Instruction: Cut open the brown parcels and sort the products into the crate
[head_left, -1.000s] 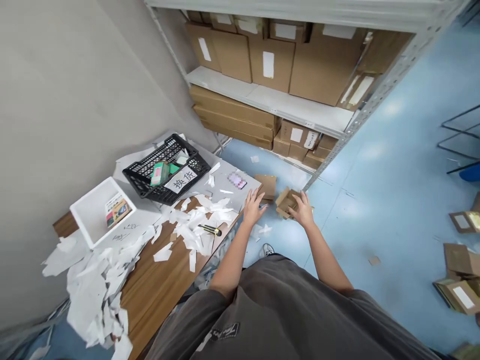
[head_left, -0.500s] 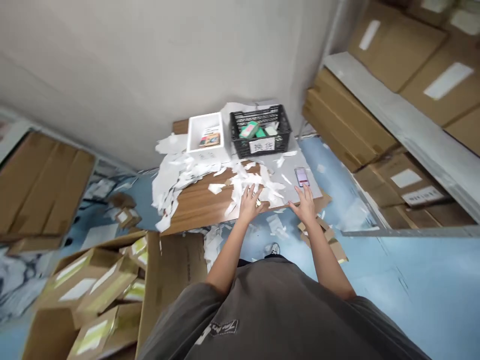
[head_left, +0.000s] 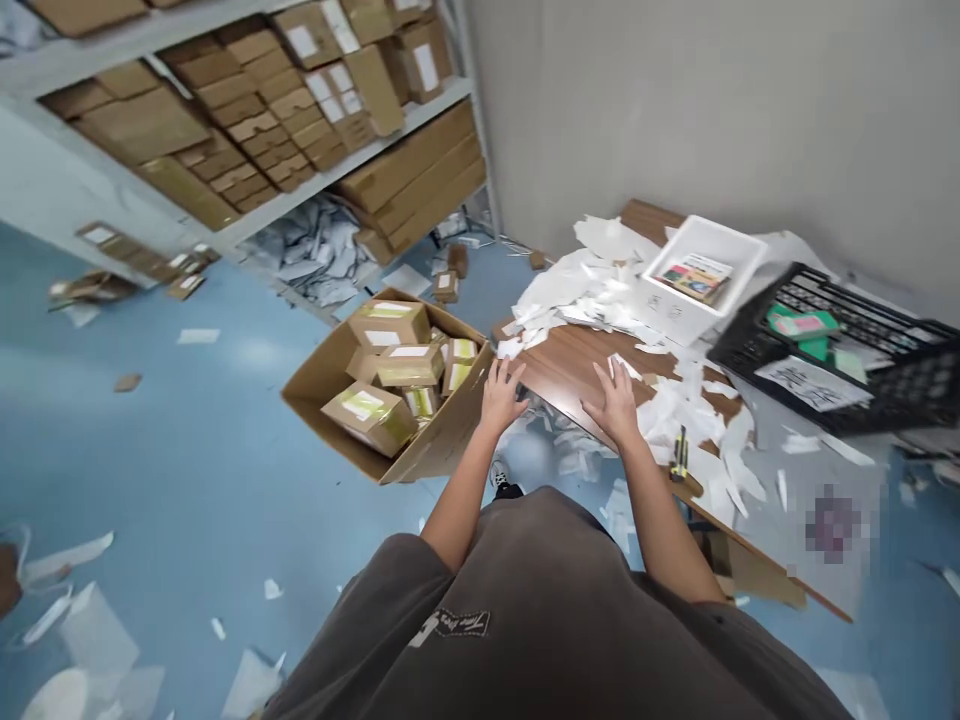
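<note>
My left hand [head_left: 501, 400] is open, fingers spread, between the right edge of a large open carton [head_left: 442, 455] and the desk's left corner. Inside that carton lie several taped small boxes [head_left: 369, 415] with pale labels. My right hand [head_left: 615, 402] is open at the front edge of the wooden desk [head_left: 555, 375], holding nothing I can see. Torn white paper scraps [head_left: 675, 420] cover much of the desk. A yellow-and-black utility knife [head_left: 679, 455] lies on the desk, right of my right hand.
A white foam box [head_left: 675, 312] with printed booklets stands at the desk's back. Beside it is a black crate [head_left: 795, 385] holding green packets. Shelves [head_left: 345, 160] full of cartons line the back left. Paper scraps litter the blue floor [head_left: 247, 420].
My view has swung left, bringing the carton and shelves to the middle. My hands have shifted from the scraps toward the desk's left end; both stay open.
</note>
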